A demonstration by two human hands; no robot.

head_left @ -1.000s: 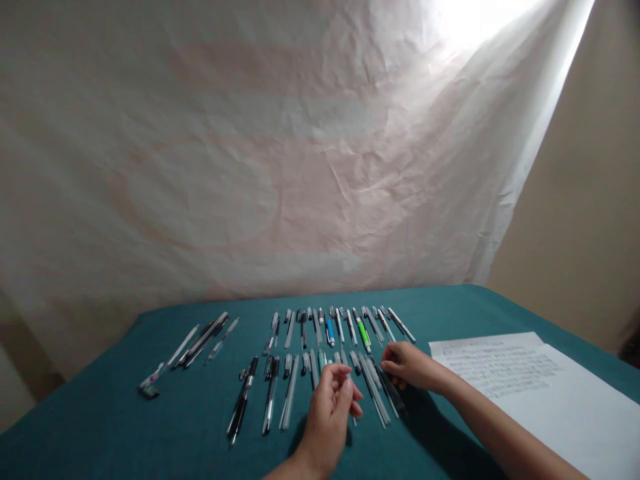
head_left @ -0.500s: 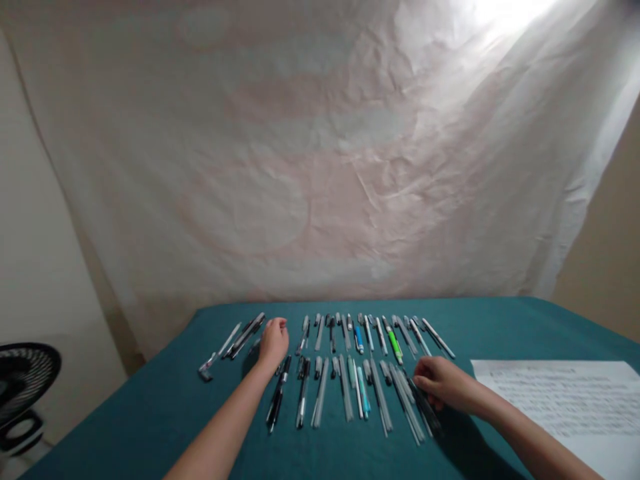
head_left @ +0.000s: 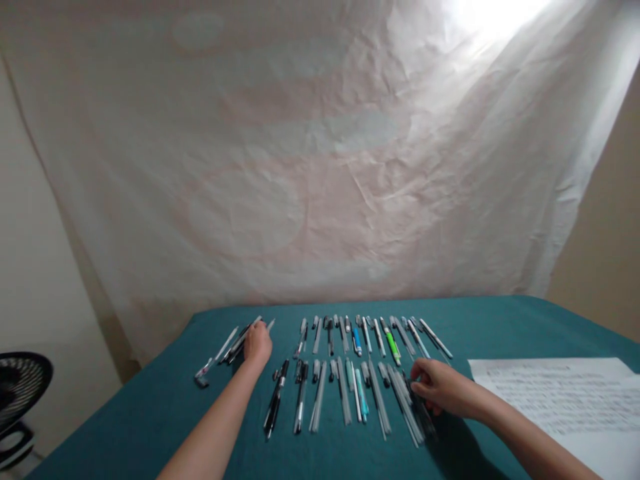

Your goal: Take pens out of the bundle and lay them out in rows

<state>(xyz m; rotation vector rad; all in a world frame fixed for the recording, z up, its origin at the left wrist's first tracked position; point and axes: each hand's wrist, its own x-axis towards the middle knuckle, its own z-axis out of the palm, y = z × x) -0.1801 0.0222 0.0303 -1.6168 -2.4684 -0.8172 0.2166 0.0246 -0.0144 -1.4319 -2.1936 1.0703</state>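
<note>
Two rows of pens lie on a teal tablecloth (head_left: 450, 320): a far row (head_left: 370, 333) with a blue pen and a green pen (head_left: 391, 345), and a near row (head_left: 345, 397). A separate bunch of pens (head_left: 227, 347) lies at the far left. My left hand (head_left: 257, 345) reaches out to that bunch, fingers curled over the pens at its right end, one clear pen sticking out past the fingers. My right hand (head_left: 437, 387) rests curled on the dark pens at the right end of the near row.
A printed sheet of paper (head_left: 560, 393) lies at the right on the cloth. A black fan (head_left: 20, 387) stands on the floor at the left. A creased white sheet (head_left: 300, 167) hangs behind the table.
My left hand went from the middle of the near row out to the left bunch of pens and closed over it. The view swung left, showing the fan. My right hand stayed put.
</note>
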